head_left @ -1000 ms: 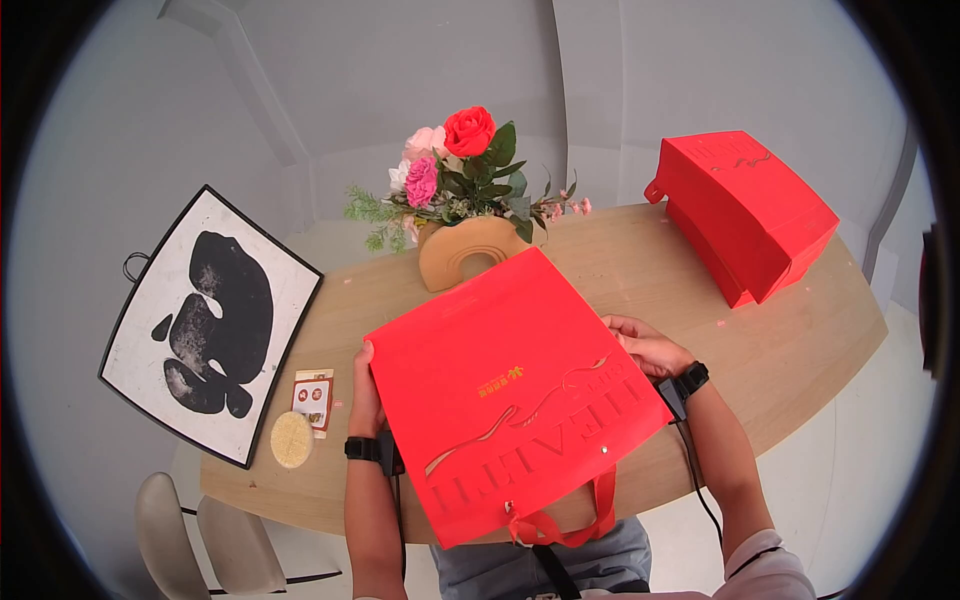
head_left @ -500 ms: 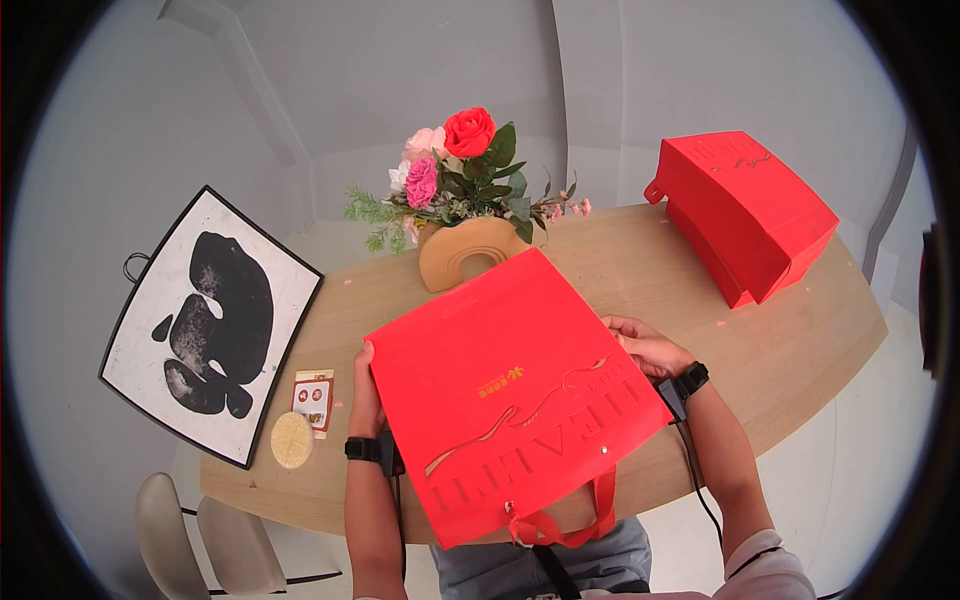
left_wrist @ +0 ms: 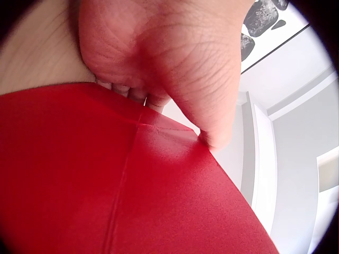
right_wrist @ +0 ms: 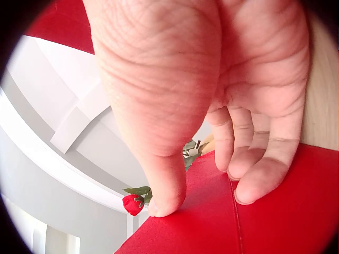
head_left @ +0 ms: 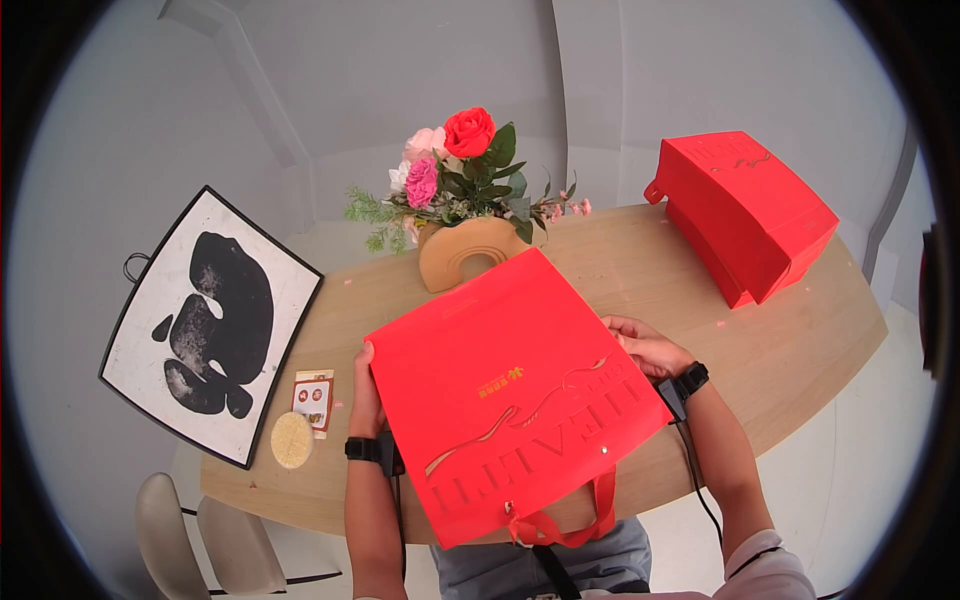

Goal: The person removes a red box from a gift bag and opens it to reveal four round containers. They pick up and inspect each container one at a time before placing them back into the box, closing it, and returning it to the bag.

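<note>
Both left hand [head_left: 369, 392] and right hand [head_left: 650, 349] pinch one red bag [head_left: 500, 340] at opposite sides.

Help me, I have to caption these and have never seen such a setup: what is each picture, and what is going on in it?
There is no robot here: a person works bare-handed. The big picture comes from a camera worn on the head, looking down. The two close ones come from cameras on the left and right wrists.

The left hand and right hand grip opposite sides of a red gift bag, its ribbon handle towards the person.

On the wooden table are a second red gift bag, a tan arched vase of flowers, small cards and a pale round disc.
</note>
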The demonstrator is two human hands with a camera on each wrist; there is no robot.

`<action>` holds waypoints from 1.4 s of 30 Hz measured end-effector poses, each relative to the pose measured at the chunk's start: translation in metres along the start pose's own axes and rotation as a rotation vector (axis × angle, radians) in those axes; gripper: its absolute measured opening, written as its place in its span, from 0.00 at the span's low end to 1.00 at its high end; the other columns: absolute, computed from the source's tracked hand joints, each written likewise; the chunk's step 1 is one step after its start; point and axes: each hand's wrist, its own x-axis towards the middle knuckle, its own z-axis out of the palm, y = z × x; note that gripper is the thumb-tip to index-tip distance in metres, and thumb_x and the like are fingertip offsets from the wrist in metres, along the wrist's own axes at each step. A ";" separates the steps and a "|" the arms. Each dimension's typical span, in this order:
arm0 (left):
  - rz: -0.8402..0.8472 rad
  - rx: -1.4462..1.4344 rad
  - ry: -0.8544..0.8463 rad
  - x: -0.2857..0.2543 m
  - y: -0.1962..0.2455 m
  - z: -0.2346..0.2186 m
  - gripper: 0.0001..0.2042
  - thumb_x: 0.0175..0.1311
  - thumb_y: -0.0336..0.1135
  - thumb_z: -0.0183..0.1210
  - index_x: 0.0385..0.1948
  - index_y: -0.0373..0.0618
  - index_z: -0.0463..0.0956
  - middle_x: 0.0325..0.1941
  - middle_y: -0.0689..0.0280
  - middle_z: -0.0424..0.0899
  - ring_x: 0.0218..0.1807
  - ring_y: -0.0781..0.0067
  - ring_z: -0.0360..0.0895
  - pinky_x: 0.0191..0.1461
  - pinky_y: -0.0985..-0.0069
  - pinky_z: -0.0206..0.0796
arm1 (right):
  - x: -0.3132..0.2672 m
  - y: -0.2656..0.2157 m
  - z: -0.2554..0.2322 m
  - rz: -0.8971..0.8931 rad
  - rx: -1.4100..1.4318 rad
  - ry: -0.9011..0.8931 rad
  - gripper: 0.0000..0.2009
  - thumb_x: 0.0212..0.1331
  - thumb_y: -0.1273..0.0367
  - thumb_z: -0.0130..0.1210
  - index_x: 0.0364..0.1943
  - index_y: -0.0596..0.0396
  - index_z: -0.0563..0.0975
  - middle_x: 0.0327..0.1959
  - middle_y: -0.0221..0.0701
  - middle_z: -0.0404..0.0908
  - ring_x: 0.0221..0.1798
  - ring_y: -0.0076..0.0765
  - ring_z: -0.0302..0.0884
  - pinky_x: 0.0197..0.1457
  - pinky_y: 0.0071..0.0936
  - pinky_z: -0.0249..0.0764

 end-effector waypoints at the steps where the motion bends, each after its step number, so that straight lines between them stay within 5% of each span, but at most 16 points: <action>1: 0.000 0.000 0.000 0.000 0.000 0.000 0.32 0.69 0.61 0.50 0.59 0.38 0.72 0.59 0.56 0.80 0.58 0.62 0.80 0.61 0.65 0.73 | 0.000 0.000 0.000 0.000 -0.001 0.001 0.24 0.66 0.62 0.64 0.58 0.60 0.70 0.43 0.24 0.82 0.24 0.02 0.72 0.16 0.02 0.60; 19: 0.016 -0.007 0.002 -0.002 0.000 0.002 0.32 0.69 0.61 0.51 0.59 0.38 0.72 0.59 0.56 0.80 0.58 0.62 0.80 0.62 0.65 0.73 | -0.003 -0.003 0.001 0.012 -0.008 -0.013 0.23 0.66 0.61 0.63 0.58 0.59 0.71 0.43 0.24 0.82 0.26 0.03 0.73 0.17 0.02 0.62; 21: 0.011 -0.004 0.016 -0.003 0.000 0.003 0.32 0.69 0.61 0.51 0.60 0.38 0.72 0.59 0.56 0.80 0.58 0.62 0.79 0.62 0.65 0.73 | -0.001 0.003 -0.010 0.000 0.011 -0.084 0.21 0.69 0.62 0.60 0.59 0.60 0.70 0.52 0.31 0.80 0.52 0.22 0.82 0.52 0.20 0.83; 24: 0.007 -0.019 0.000 -0.001 -0.002 -0.001 0.32 0.70 0.61 0.51 0.60 0.38 0.71 0.60 0.56 0.80 0.59 0.62 0.79 0.62 0.65 0.72 | -0.002 0.004 -0.010 -0.023 0.018 -0.067 0.20 0.69 0.63 0.61 0.58 0.58 0.71 0.47 0.27 0.80 0.50 0.20 0.81 0.54 0.19 0.81; 28: 0.004 -0.028 -0.034 -0.002 0.000 0.000 0.32 0.71 0.61 0.50 0.60 0.38 0.71 0.60 0.57 0.79 0.60 0.63 0.78 0.64 0.66 0.71 | -0.015 -0.005 -0.002 -0.045 -0.048 -0.007 0.15 0.68 0.66 0.61 0.53 0.56 0.74 0.40 0.23 0.78 0.44 0.18 0.79 0.52 0.19 0.78; 34: -0.030 -0.029 -0.015 -0.004 0.000 0.002 0.32 0.71 0.61 0.49 0.61 0.38 0.71 0.61 0.57 0.79 0.61 0.63 0.77 0.65 0.66 0.70 | -0.067 -0.025 0.026 -0.434 -0.388 0.497 0.05 0.67 0.69 0.59 0.39 0.52 0.75 0.30 0.23 0.73 0.36 0.22 0.74 0.44 0.23 0.72; 38: -0.030 -0.045 -0.063 0.006 -0.005 -0.009 0.33 0.71 0.61 0.49 0.61 0.37 0.71 0.61 0.56 0.78 0.62 0.62 0.77 0.65 0.65 0.70 | -0.126 -0.012 0.046 -0.587 -0.434 0.651 0.04 0.67 0.73 0.58 0.36 0.53 0.75 0.32 0.24 0.76 0.33 0.22 0.76 0.39 0.22 0.73; 42: -0.051 -0.082 -0.083 0.009 -0.009 -0.012 0.34 0.71 0.62 0.48 0.61 0.37 0.70 0.61 0.55 0.78 0.62 0.62 0.77 0.65 0.65 0.70 | -0.162 0.014 0.066 -0.473 -0.469 0.684 0.04 0.69 0.75 0.54 0.34 0.56 0.76 0.30 0.26 0.78 0.31 0.22 0.77 0.38 0.21 0.73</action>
